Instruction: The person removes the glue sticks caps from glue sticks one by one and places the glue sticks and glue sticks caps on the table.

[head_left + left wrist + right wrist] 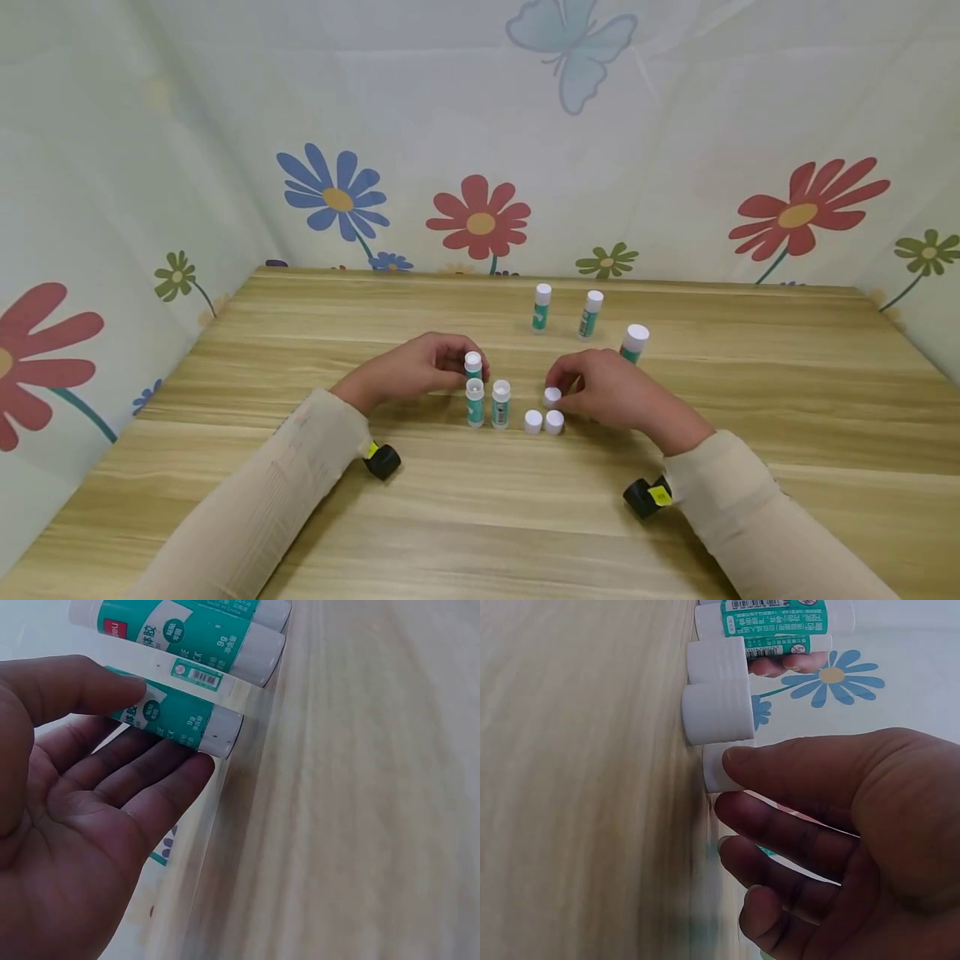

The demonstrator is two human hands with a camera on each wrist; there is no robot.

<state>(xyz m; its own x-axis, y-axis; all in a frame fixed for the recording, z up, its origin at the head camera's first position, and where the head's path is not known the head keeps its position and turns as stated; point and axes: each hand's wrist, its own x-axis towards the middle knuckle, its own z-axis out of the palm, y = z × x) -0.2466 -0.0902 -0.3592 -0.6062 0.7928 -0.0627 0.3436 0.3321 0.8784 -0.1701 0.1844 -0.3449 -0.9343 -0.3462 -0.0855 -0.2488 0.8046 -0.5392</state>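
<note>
Two hands on glue-stick parts, mid-table.
My left hand (420, 367) pinches an uncapped glue stick (473, 365) standing behind two others (487, 403); my right hand (603, 385) pinches a white cap (552, 396) behind two loose caps (543, 422), right of those sticks.

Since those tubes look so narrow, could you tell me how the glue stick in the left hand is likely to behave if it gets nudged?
The glue stick is tall and slim on a small round base, so it would probably tip easily. Once down, its round body would likely roll on the smooth wooden table. It looks like stiff plastic; the left hand pinches it without visible bending, so it is probably rigid and light.
</note>
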